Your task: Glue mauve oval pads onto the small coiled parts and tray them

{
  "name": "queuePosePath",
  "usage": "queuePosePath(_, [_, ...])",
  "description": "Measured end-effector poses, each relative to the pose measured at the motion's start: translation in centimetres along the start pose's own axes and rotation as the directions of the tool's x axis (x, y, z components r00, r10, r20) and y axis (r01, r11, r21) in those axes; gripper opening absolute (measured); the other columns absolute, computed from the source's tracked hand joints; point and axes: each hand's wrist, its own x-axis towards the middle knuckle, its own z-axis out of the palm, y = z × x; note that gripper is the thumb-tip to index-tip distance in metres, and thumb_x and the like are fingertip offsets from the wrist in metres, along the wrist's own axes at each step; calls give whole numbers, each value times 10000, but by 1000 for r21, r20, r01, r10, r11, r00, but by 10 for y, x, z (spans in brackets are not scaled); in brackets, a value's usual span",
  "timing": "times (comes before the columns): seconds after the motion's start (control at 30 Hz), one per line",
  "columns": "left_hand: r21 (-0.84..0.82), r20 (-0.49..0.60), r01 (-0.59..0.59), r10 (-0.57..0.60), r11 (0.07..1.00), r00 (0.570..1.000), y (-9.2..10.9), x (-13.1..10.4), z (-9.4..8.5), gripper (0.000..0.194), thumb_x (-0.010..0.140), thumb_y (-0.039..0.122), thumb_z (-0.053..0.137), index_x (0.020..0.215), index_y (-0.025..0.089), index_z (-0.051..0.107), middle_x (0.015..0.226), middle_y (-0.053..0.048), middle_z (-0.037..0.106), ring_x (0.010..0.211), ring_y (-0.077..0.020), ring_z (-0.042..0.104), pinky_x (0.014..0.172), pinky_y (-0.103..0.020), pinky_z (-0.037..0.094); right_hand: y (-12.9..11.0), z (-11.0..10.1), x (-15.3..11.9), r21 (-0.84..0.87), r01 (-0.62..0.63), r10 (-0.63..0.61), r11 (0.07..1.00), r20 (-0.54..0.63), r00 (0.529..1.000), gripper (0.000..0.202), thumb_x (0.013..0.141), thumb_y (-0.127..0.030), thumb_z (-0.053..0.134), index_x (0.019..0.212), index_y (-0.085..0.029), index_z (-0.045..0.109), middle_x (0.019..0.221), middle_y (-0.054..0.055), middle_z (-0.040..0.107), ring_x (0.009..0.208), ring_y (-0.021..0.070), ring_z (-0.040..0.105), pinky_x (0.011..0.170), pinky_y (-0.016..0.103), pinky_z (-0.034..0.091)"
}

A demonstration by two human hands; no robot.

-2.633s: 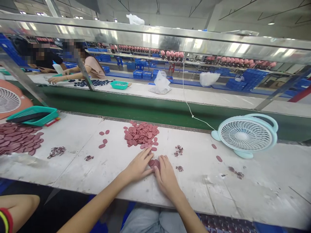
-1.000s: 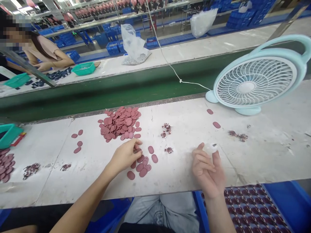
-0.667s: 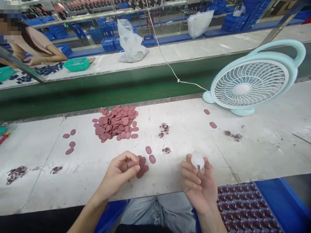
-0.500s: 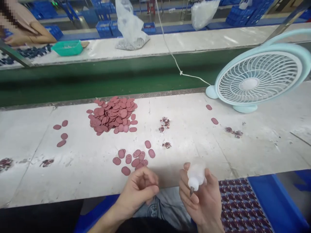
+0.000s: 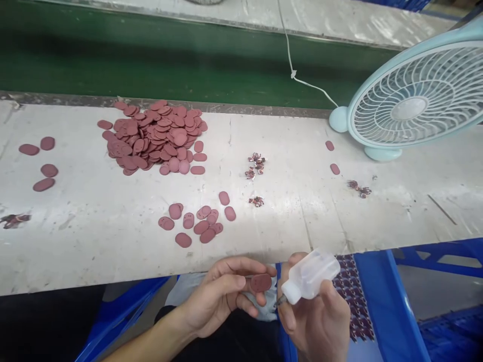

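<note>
Between the thumb and fingers of my left hand (image 5: 222,289) is a small dark-red oval piece (image 5: 261,283) with little marks on its face. My right hand (image 5: 315,311) grips a translucent white squeeze bottle (image 5: 313,275), tilted so that its dark nozzle (image 5: 281,300) points down and left, close to the oval piece but apart from it. On the table beyond my hands lies a loose group of similar ovals (image 5: 183,240). Farther back is a large heap of them (image 5: 154,133). Small dark spider-like pieces (image 5: 256,201) lie right of these.
A light-blue fan (image 5: 409,108) stands at the right, its white cord (image 5: 290,55) running back over a green channel (image 5: 211,60). Below the table's front edge, a blue tray (image 5: 392,306) holds rows of dark patterned pieces (image 5: 358,301). Several ovals (image 5: 48,143) lie far left.
The view has tipped down and closer. My left hand now shows an oval piece at its fingertips, and the bottle has swung from pointing toward me to pointing left at it.
</note>
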Motion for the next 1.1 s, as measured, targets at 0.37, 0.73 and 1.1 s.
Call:
queuePosePath(0.37, [160, 102, -62, 46, 985, 994, -3, -1, 6, 140, 920, 227, 661, 874, 140, 761, 742, -62, 717, 649, -156, 727, 586, -191, 472, 13, 3, -7, -66, 0, 11, 998, 169, 986, 331, 916, -519, 619, 1124, -264, 652, 675, 10, 720, 483, 200, 689, 511, 332, 582])
queuePosePath(0.73, [340, 48, -118, 108, 933, 993, 4, -18, 6, 328, 951, 266, 622, 1269, 236, 700, 1061, -105, 756, 980, -221, 700, 916, -357, 538, 2, 16, -2, 35, 25, -24, 999, -24, 999, 331, 830, -514, 722, 1004, -234, 754, 576, 3, 683, 526, 204, 709, 427, 238, 556])
queuePosePath(1.1, [557, -31, -142, 191, 819, 981, -2, -17, 17, 272, 989, 314, 553, 1055, 190, 786, 974, -75, 722, 851, -161, 613, 813, -277, 517, 14, 25, -7, 100, 84, -80, 991, -51, 996, 326, 798, -507, 757, 998, -250, 751, 659, 19, 724, 583, 194, 686, 527, 307, 588])
